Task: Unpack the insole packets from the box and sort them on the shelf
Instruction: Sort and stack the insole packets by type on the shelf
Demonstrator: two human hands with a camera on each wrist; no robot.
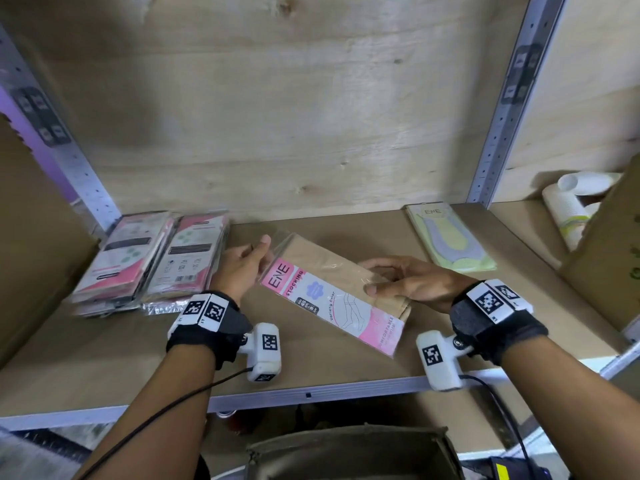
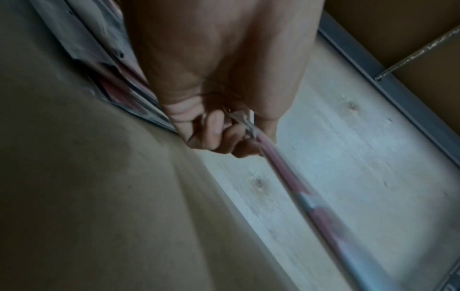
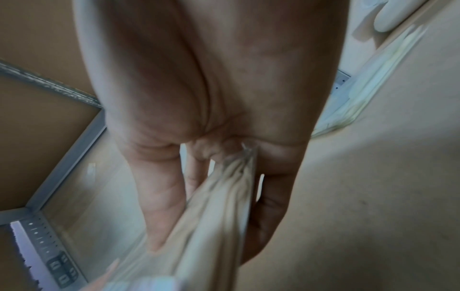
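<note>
The packet held between both hands reads "ENE" and "STOCKING" on a pink band, with "Variety Color" along the white card below; clear wrapping shows beige fabric inside. The left hand pinches the packet's far left corner, fingers curled under and thumb on top; the left wrist view shows those curled fingers gripping the thin edge. The right hand clasps the packet's right edge, thumb on the top face and fingers beneath, as the right wrist view shows with the beige bundle between thumb and fingers. The packet sits tilted just above the shelf, whether touching it cannot be told. Just left of the left fingers lie two stacks of pink-and-white packets, their print too small to read. Beyond the right fingers lies a pale green packet marked "ENE". Further right are white rolled items behind a cardboard box.
</note>
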